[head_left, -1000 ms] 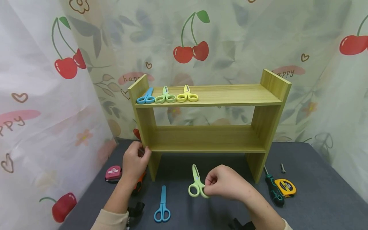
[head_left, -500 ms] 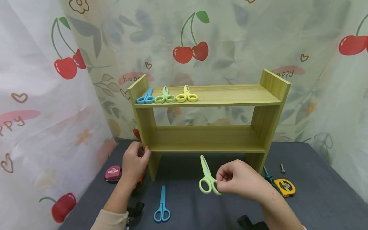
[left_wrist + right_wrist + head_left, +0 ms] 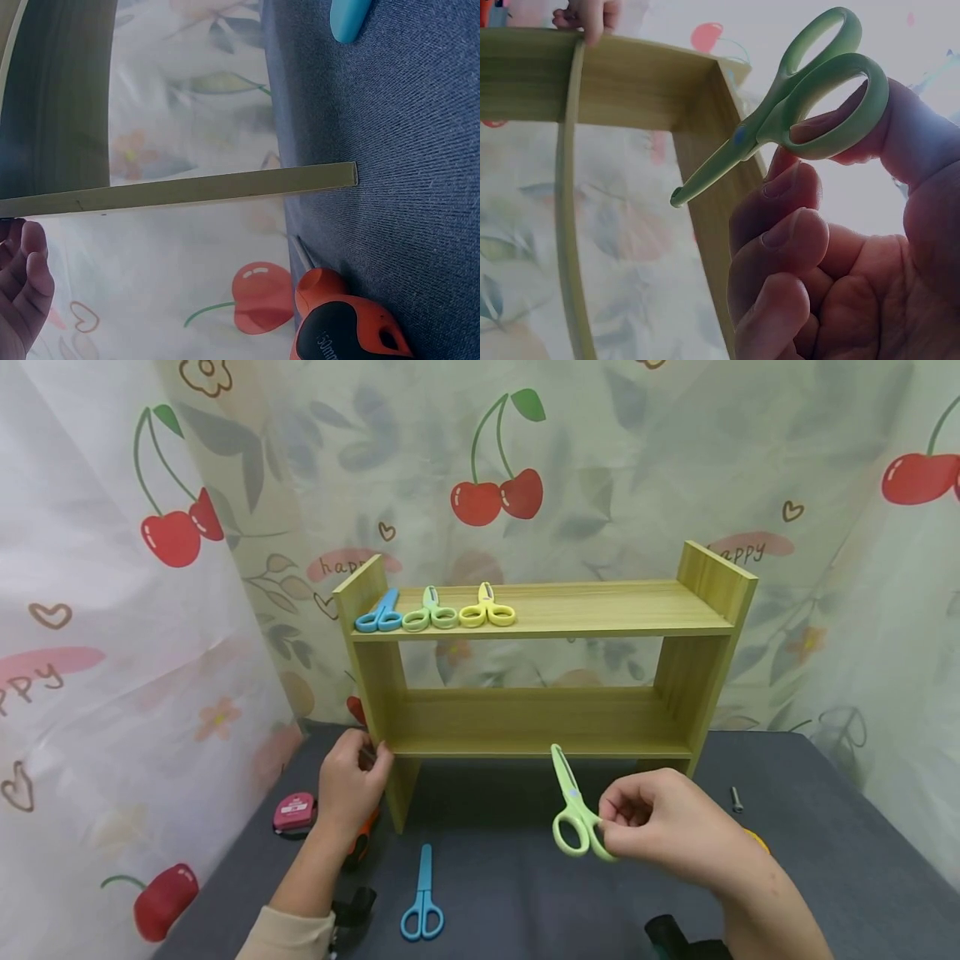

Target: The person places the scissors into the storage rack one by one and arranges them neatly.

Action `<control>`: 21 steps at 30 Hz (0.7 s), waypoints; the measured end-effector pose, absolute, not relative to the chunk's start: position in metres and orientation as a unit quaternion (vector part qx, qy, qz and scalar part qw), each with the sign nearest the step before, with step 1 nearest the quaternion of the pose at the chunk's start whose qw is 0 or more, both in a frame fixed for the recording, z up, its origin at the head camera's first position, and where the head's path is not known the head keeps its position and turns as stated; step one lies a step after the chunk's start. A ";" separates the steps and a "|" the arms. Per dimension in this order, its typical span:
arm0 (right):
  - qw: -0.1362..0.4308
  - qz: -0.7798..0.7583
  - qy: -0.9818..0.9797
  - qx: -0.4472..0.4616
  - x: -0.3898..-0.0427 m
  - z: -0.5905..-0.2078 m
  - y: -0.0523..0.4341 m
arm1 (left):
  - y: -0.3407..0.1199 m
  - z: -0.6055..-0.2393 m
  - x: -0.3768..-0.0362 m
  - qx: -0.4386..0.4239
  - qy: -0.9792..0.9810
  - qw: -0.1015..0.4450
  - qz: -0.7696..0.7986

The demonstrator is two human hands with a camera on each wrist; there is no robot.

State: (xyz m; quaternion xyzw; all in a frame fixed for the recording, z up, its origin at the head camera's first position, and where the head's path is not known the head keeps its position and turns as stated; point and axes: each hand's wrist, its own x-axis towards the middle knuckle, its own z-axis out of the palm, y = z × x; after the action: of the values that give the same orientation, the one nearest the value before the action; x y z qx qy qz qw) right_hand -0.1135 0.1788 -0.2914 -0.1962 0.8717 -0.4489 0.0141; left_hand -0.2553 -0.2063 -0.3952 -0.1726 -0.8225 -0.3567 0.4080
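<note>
My right hand (image 3: 660, 827) pinches the handle of a pair of light green scissors (image 3: 572, 808), lifted off the table in front of the wooden shelf (image 3: 540, 610), blades pointing up and away. In the right wrist view the green scissors (image 3: 795, 112) sit between my thumb and fingers. My left hand (image 3: 351, 781) grips the left front corner of the shelf's lower board; only its fingertips (image 3: 22, 277) show in the left wrist view. Blue scissors (image 3: 422, 897) lie on the grey table between my arms. Three scissors, blue (image 3: 379, 614), green (image 3: 431, 612) and yellow (image 3: 487, 608), lie on the top board.
A pink tape measure (image 3: 294, 811) and an orange-handled tool (image 3: 345, 326) lie by the left hand. A small bolt (image 3: 737, 799) and part of a yellow tape measure (image 3: 757, 838) lie at the right. Cherry-print curtains close in the back and sides.
My right hand has lifted the green scissors and carried them to the right and slightly up. It now covers the screwdriver and most of the yellow tape measure. The left hand has stayed put.
</note>
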 end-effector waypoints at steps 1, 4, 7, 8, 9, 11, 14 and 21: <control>0.014 -0.453 0.870 -0.194 -0.113 -0.290 0.182 | -0.206 -0.395 -0.255 -0.173 -0.822 0.408 -0.356; 0.004 -0.456 0.871 -0.183 -0.110 -0.287 0.189 | -0.206 -0.395 -0.256 -0.173 -0.823 0.408 -0.355; -0.014 -0.453 0.875 -0.171 -0.108 -0.284 0.195 | -0.206 -0.395 -0.256 -0.170 -0.825 0.406 -0.355; -0.020 -0.452 0.876 -0.167 -0.107 -0.284 0.196 | -0.206 -0.396 -0.256 -0.170 -0.825 0.407 -0.355; -0.024 -0.452 0.877 -0.163 -0.106 -0.283 0.198 | -0.206 -0.396 -0.256 -0.169 -0.824 0.407 -0.355; -0.029 -0.454 0.877 -0.156 -0.105 -0.282 0.202 | -0.206 -0.396 -0.256 -0.169 -0.823 0.408 -0.357; -0.037 -0.453 0.878 -0.148 -0.104 -0.281 0.208 | -0.206 -0.397 -0.255 -0.168 -0.822 0.409 -0.359; -0.058 -0.444 0.886 -0.117 -0.099 -0.280 0.224 | -0.205 -0.396 -0.254 -0.165 -0.822 0.406 -0.364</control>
State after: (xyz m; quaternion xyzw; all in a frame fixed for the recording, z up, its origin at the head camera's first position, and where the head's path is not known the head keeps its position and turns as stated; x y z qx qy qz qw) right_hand -0.0992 0.2239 -0.2798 -0.1168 0.8863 -0.4444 -0.0585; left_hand -0.2543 -0.2048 -0.3957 -0.1654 -0.8220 -0.3638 0.4057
